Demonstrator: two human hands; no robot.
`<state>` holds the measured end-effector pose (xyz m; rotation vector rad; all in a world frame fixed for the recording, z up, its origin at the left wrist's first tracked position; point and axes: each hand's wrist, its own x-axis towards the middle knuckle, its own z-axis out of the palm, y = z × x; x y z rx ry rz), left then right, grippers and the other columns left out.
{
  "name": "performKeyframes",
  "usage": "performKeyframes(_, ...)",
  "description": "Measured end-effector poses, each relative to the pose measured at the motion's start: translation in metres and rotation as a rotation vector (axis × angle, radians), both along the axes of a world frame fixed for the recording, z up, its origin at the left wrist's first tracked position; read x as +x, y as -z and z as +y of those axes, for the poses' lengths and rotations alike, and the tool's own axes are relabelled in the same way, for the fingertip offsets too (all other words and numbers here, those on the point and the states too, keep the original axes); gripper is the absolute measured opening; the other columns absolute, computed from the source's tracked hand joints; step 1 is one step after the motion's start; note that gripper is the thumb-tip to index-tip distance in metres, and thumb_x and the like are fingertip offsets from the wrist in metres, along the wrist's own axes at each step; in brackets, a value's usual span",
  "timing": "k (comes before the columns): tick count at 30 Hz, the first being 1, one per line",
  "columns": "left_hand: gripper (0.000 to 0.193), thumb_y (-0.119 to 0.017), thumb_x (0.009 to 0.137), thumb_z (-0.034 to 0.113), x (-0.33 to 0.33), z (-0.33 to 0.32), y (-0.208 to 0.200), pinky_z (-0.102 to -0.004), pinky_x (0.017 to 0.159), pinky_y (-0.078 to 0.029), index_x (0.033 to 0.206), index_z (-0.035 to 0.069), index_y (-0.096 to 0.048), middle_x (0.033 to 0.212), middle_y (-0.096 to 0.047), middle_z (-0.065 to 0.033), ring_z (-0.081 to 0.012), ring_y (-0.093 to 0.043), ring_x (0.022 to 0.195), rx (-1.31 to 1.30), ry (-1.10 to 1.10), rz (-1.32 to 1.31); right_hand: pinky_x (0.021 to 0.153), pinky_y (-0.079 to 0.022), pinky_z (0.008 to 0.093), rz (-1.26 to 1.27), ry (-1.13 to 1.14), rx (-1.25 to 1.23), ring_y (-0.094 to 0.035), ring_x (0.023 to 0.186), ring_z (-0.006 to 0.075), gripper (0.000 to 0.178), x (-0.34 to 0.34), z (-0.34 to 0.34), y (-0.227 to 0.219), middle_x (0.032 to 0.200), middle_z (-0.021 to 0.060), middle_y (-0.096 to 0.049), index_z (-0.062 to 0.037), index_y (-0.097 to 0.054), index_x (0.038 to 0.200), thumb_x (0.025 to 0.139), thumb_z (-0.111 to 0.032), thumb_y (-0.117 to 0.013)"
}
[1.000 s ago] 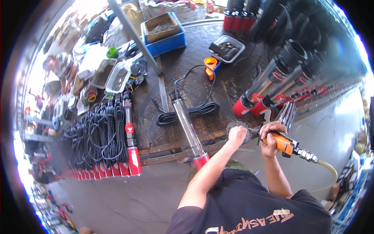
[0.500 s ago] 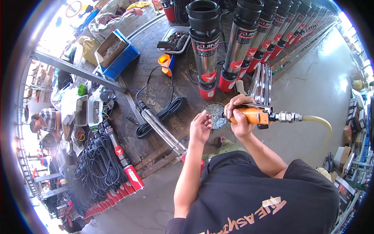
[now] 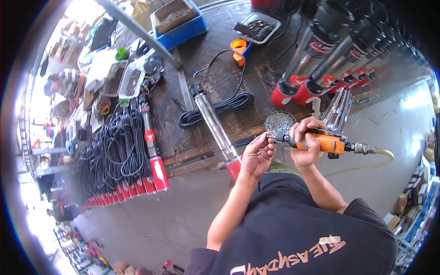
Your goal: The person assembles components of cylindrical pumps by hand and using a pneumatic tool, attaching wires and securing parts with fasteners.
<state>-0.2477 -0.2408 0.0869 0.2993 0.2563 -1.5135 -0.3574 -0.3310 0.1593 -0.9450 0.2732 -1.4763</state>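
My right hand [image 3: 306, 143] is wrapped round an orange air screwdriver [image 3: 328, 143], held level with its black nose pointing left. A pale hose [image 3: 382, 160] joins its rear end through metal fittings. At the thin bit, the pinched fingertips of my left hand [image 3: 258, 156] meet the tip; whatever small piece they hold is too small to make out. Just beyond both hands is a round dish [image 3: 280, 120] of small metal parts. Left of my left hand, a slim metal tube pump [image 3: 213, 120] with a red end lies across the bench edge beside coiled black cable [image 3: 224, 109].
Steel-and-red pumps [image 3: 288, 85] stand in a row at the far right, with shiny metal strips [image 3: 338, 110] nearby. On the bench are an orange holder [image 3: 238, 51], a white tray [image 3: 270, 36] and a blue bin [image 3: 183, 34]. Cabled pumps [image 3: 158, 172] line the left; a person [image 3: 68, 82] is farther off.
My left fingertips have come to the screwdriver's bit, where there was a gap before. The view has turned, so the bench and pumps appear shifted to the right.
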Motion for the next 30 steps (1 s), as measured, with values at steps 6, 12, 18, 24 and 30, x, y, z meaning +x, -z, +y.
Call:
performKeyframes(6, 0.018, -0.065, 0.100, 0.016, 0.013, 0.034, 0.001, -0.0202, 0.062, -0.050, 0.108, 0.000, -0.068, 0.086, -0.070, -0.0046, -0.0109, -0.062, 0.072, 0.328, -0.136, 0.032, 0.066, -0.050, 0.0346, 0.091, -0.161, -0.113, -0.057, 0.070, 0.0185, 0.021, 0.028, 0.030, 0.029, 0.096, 0.0145, -0.054, -0.0039, -0.048, 0.108, 0.088, -0.007, -0.056)
performKeyframes(12, 0.016, -0.061, 0.101, 0.020, 0.047, 0.061, 0.036, -0.0214, 0.041, -0.027, 0.098, 0.005, -0.065, 0.065, -0.048, 0.0042, -0.0056, -0.036, 0.048, 0.478, -0.183, -0.015, 0.081, -0.054, 0.0378, 0.372, -0.361, -0.086, -0.061, 0.080, 0.0193, 0.020, 0.059, 0.051, 0.069, 0.099, 0.0142, -0.056, -0.0043, -0.048, 0.107, 0.089, 0.002, -0.054)
performKeyframes(18, 0.014, -0.050, 0.102, 0.011, 0.068, 0.065, 0.045, -0.0237, 0.041, -0.025, 0.089, 0.005, -0.052, 0.062, -0.036, 0.0053, -0.0071, -0.030, 0.045, 0.590, -0.227, 0.159, 0.082, -0.052, 0.0343, 0.452, -0.419, -0.071, -0.060, 0.084, 0.0168, 0.018, 0.083, 0.051, 0.109, 0.101, 0.0117, -0.055, -0.0043, -0.048, 0.106, 0.091, 0.003, -0.055)
performKeyframes(24, 0.013, -0.048, 0.102, 0.009, 0.071, 0.068, 0.054, -0.0260, 0.051, -0.037, 0.102, 0.000, -0.058, 0.070, -0.047, 0.0003, -0.0111, -0.041, 0.054, 0.621, -0.174, 0.038, 0.082, -0.051, 0.0296, 0.402, -0.422, 0.094, -0.059, 0.088, 0.0138, 0.020, 0.092, 0.050, 0.128, 0.104, 0.0093, -0.059, -0.0060, -0.050, 0.110, 0.093, 0.004, -0.055)
performKeyframes(30, 0.017, -0.048, 0.102, 0.005, 0.062, 0.095, 0.066, -0.0322, 0.069, -0.054, 0.110, 0.001, -0.062, 0.087, -0.063, -0.0065, -0.0180, -0.059, 0.074, 0.663, -0.263, -0.289, 0.080, -0.052, 0.0287, 0.336, -0.308, 0.296, -0.061, 0.088, 0.0140, 0.021, 0.107, 0.047, 0.133, 0.104, 0.0092, -0.061, -0.0062, -0.049, 0.111, 0.094, 0.005, -0.055)
